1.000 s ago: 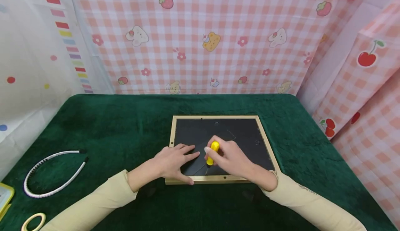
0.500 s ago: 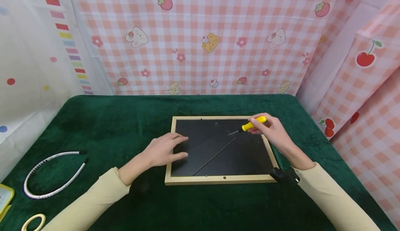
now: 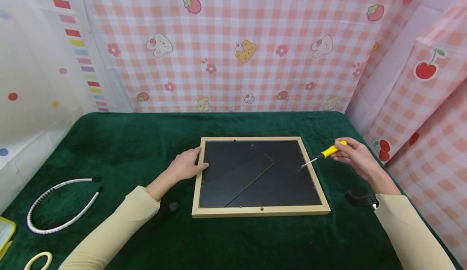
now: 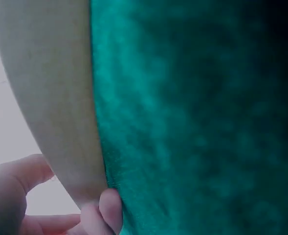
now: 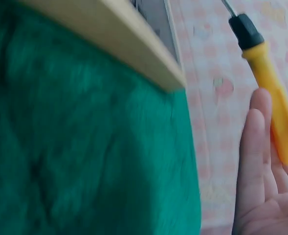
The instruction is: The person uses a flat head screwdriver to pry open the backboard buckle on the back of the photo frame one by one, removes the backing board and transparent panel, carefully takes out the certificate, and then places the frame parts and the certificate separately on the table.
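At the left edge of the wooden frame (image 3: 233, 212): left hand (image 3: 183, 165) gripping it | right of frame: right hand (image 3: 359, 161) holding yellow screwdriver (image 3: 330, 151), tip toward frame

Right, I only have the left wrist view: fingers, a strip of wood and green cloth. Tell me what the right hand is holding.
Observer: The right hand holds a yellow-handled screwdriver.
Operator: Say where it's pointing.
Observer: Its metal tip shows over the right side of the black panel inside the wooden frame; I can't tell whether it touches.
Operator: Report anything lying off to the left.
Observer: A white headband lies on the green cloth, left of the frame, with its two dark ends toward it.
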The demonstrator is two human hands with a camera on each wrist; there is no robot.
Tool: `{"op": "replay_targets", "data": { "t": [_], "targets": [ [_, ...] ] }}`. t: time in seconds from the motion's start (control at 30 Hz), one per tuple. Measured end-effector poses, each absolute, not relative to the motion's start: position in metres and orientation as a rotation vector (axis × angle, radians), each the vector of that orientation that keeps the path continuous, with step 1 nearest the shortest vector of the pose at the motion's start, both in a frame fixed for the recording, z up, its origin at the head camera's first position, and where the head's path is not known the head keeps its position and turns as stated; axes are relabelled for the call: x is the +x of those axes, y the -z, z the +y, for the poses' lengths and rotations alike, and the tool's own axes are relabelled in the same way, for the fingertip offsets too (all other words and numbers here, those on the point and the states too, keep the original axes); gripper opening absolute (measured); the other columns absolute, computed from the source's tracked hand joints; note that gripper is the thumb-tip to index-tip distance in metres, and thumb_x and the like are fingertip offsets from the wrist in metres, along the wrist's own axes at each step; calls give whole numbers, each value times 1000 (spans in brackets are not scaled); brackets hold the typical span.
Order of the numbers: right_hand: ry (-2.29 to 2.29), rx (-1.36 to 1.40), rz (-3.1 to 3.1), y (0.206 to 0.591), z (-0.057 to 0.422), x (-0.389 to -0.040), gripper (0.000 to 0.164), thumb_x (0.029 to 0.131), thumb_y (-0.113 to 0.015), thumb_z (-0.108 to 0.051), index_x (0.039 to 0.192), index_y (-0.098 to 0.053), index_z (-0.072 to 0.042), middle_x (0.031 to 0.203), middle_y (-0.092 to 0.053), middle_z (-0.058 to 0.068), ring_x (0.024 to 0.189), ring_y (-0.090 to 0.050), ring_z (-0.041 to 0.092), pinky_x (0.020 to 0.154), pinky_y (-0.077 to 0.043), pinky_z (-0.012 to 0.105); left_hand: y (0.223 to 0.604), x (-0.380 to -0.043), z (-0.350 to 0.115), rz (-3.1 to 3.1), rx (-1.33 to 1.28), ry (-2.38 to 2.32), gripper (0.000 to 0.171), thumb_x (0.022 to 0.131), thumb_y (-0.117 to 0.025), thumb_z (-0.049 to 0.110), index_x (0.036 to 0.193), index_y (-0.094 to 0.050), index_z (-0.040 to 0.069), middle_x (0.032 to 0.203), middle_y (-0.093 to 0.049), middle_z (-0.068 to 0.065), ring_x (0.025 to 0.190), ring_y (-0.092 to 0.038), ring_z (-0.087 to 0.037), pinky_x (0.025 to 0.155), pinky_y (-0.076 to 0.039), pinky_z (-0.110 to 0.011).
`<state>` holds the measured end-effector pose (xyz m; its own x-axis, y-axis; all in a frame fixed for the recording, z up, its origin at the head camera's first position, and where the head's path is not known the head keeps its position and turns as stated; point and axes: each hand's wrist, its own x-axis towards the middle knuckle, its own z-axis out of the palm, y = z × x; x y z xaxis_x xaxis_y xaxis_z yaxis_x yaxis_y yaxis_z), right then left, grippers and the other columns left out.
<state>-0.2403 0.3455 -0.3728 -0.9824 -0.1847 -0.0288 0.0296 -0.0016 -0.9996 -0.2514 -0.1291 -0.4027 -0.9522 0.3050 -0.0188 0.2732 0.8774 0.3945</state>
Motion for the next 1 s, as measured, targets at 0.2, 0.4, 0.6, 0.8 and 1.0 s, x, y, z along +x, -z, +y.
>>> {"op": "replay_targets", "data": {
  "t": [0.2, 0.4, 0.6, 0.8, 1.0],
  "targets": [
    [2068, -124, 2040, 381, 373, -235, 11, 93, -44, -12, 103, -49, -10, 87, -60, 4, 76, -61, 16, 71, -48, 26, 402, -253, -128, 2869, 493, -732, 61, 86, -57, 18, 132, -28, -10, 97, -51, -20, 49, -54, -13, 45, -44, -26],
    [2024, -143, 1959, 390, 391, -230, 17, 95, -39, -7, 97, -56, -11, 87, -61, 5, 79, -61, 18, 73, -48, 27, 400, -250, -128, 2900, 554, -754, 46, 84, -58, 13, 121, -42, -10, 75, -50, -11, 42, -51, -9, 42, -42, -24],
    [1979, -156, 1900, 397, 400, -226, 19, 95, -39, -7, 99, -57, -11, 90, -61, 5, 81, -61, 18, 75, -47, 27, 399, -245, -133, 2917, 560, -780, 30, 83, -59, 11, 105, -51, -8, 66, -48, -6, 43, -51, -9, 42, -41, -24],
    [1993, -162, 1800, 404, 409, -224, 21, 95, -36, -6, 101, -56, -8, 91, -61, 6, 83, -61, 18, 76, -46, 29, 398, -235, -147, 2907, 518, -799, 38, 82, -59, 9, 113, -48, -11, 70, -48, -8, 46, -52, -9, 42, -43, -24],
    [1925, -228, 1783, 409, 418, -223, 21, 96, -33, -5, 104, -53, -6, 94, -60, 7, 87, -60, 18, 79, -45, 29, 397, -225, -165, 2913, 505, -801, 28, 82, -59, 9, 104, -51, -8, 67, -47, -6, 47, -52, -9, 42, -42, -24]
  ]
}}
